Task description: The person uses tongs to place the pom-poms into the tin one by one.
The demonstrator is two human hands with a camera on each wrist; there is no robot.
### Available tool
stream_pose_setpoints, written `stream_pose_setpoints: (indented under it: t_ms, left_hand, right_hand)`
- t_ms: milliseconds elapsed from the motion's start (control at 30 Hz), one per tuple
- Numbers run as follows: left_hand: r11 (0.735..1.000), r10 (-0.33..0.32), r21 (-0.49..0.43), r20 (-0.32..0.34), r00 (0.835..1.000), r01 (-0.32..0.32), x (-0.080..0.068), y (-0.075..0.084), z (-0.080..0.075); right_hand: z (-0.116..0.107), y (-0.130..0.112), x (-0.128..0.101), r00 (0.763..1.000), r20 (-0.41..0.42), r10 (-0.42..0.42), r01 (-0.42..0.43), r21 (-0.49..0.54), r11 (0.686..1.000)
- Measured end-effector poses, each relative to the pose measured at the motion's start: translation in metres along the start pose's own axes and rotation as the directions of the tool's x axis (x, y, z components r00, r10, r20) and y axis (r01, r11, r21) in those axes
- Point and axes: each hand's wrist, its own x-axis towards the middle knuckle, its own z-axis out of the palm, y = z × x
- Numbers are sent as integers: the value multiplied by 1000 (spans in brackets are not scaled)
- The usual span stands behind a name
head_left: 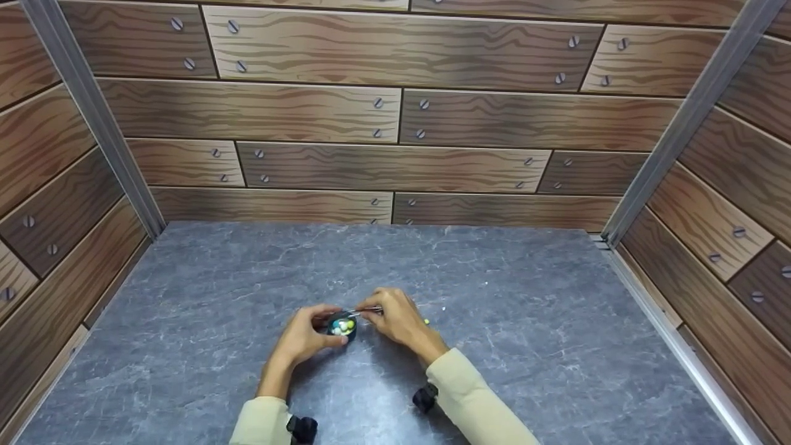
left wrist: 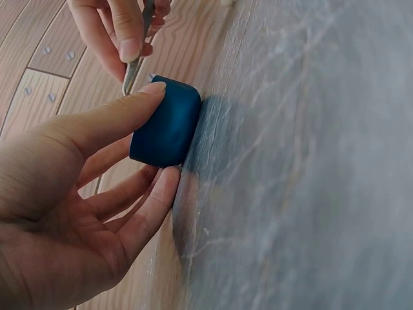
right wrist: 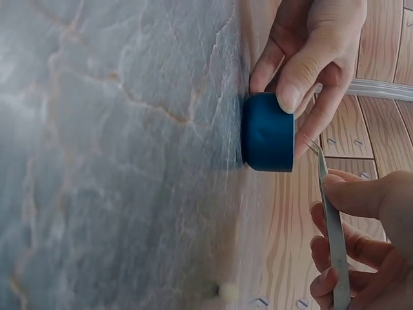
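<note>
A small dark blue cup [left wrist: 169, 126] stands upright on the table, its mouth facing up. Inside it, the head view shows several small balls [head_left: 343, 326] in white, yellow-green and blue. My left hand [head_left: 303, 337] grips the cup from the left, thumb on the near side and fingers round the far side. Metal tweezers [right wrist: 333, 236] with bent, slim tips are pinched between the thumb and fingers of my right hand [head_left: 394, 314]. Their tips reach just over the cup's rim, slightly apart in the right wrist view, and hold nothing visible there.
A yellow-green ball [head_left: 426, 321] lies on the grey marbled table [head_left: 525, 346] behind my right wrist. Two tiny white specks, one nearer [head_left: 443, 308] and one farther [head_left: 486, 283], are to its right. Wood-patterned walls [head_left: 395, 117] enclose the back and sides.
</note>
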Motion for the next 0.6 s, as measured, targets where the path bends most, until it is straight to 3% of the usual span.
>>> stream_pose_setpoints:
  t_ms: [300, 600]
  left_hand:
    - [999, -38, 35, -16, 999, 39, 0, 1, -1]
    - [999, -21, 44, -21, 1000, 22, -1, 1, 0]
  right_hand:
    - [-17, 4, -7, 1000, -2, -2, 3, 23, 1000]
    - [-31, 16, -19, 999, -34, -2, 3, 13, 1000]
